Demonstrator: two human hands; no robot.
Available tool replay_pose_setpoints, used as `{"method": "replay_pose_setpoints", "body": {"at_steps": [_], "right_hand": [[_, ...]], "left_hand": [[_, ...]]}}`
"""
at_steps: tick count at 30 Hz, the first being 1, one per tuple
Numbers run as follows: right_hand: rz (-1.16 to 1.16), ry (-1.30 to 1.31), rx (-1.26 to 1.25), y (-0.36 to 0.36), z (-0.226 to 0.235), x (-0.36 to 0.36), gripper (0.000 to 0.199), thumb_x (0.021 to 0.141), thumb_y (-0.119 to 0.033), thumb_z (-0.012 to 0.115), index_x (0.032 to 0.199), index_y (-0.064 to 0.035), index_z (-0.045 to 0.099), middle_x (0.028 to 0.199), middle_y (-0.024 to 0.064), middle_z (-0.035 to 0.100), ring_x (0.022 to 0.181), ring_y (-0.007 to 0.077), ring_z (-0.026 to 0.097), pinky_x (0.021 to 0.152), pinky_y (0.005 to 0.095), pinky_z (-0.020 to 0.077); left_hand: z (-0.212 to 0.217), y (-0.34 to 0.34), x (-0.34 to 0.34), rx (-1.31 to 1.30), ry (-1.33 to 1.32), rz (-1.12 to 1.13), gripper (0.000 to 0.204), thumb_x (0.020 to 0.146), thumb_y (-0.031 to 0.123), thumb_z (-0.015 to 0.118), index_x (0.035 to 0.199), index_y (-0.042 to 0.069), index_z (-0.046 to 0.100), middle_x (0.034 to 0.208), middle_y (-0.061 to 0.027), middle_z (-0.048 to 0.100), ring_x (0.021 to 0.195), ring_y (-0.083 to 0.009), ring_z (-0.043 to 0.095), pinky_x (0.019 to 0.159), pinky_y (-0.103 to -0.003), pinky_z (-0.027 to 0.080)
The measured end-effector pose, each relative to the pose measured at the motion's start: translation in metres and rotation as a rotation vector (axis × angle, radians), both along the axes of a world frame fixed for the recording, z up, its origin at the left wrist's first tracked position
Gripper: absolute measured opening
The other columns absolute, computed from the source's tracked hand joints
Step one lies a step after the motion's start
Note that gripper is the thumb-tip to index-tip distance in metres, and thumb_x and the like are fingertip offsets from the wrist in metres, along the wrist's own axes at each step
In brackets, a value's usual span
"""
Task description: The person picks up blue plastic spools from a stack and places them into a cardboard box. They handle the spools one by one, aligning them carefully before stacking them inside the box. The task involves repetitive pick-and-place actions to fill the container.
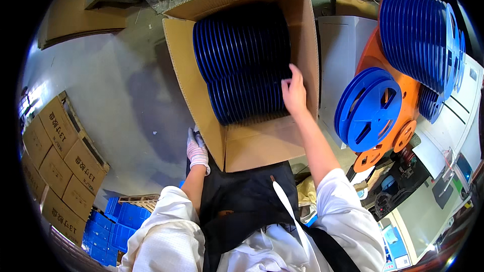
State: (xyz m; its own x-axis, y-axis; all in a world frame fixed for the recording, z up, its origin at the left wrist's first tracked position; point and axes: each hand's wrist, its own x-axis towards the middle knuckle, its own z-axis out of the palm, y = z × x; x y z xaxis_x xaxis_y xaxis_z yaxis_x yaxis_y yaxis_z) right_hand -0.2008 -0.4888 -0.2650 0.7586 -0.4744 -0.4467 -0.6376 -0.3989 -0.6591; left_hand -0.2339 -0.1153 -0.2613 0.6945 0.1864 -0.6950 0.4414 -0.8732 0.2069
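An open cardboard box (262, 148) is in front of me, with two rows of dark blue plastic reels (247, 95) standing on edge side by side inside it. My right hand (295, 90) is bare and reaches into the box. Its thumb and fingers are apart at the right end of the nearer row, beside the box's right wall, with nothing held. On the outside of the box, at its near left side, my left hand (197, 152) wears a pale glove. Its fingers point up along the cardboard wall, and part of the hand is hidden by the box.
To the right, an orange stand (407, 78) carries blue reels (370, 109) and a long stack of blue reels (416, 45). Stacked cartons (63, 161) on a pallet and blue crates (108, 234) are at the left. Flat cardboard (83, 22) lies at the far left.
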Motion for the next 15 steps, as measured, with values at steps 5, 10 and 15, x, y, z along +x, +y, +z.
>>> {"method": "replay_pose_setpoints", "body": {"at_steps": [5, 10, 15], "right_hand": [[0.126, 0.177, -0.238, -0.025, -0.068, 0.068, 0.050, 0.088, -0.012, 0.049, 0.135, -0.0110, 0.032, 0.138, 0.0217, 0.039, 0.109, 0.0441, 0.054, 0.092, 0.0492, 0.0449], [-0.002, 0.339, -0.216, -0.034, -0.106, 0.076, 0.051, 0.088, -0.012, 0.046, 0.137, -0.0159, 0.032, 0.130, 0.0258, 0.047, 0.110, 0.0446, 0.053, 0.094, 0.0494, 0.0445], [0.187, 0.403, -0.340, -0.036, -0.111, 0.073, 0.045, 0.090, -0.015, 0.047, 0.134, -0.0131, 0.038, 0.121, 0.0255, 0.054, 0.104, 0.0427, 0.058, 0.088, 0.0487, 0.0488]], "left_hand": [[-0.041, 0.023, -0.020, 0.209, 0.033, -0.764, 0.053, 0.094, 0.031, 0.037, 0.144, 0.013, 0.032, 0.147, -0.0110, 0.036, 0.138, -0.0280, 0.028, 0.114, -0.040, 0.021], [-0.024, -0.003, 0.008, 0.261, 0.327, -0.861, 0.054, 0.093, 0.036, 0.037, 0.140, 0.010, 0.040, 0.147, -0.0089, 0.037, 0.139, -0.0268, 0.026, 0.114, -0.040, 0.019], [-0.044, 0.007, 0.000, 0.212, 0.415, -0.633, 0.046, 0.091, 0.033, 0.042, 0.132, 0.013, 0.050, 0.137, -0.0077, 0.049, 0.132, -0.0230, 0.038, 0.111, -0.040, 0.025]]}}
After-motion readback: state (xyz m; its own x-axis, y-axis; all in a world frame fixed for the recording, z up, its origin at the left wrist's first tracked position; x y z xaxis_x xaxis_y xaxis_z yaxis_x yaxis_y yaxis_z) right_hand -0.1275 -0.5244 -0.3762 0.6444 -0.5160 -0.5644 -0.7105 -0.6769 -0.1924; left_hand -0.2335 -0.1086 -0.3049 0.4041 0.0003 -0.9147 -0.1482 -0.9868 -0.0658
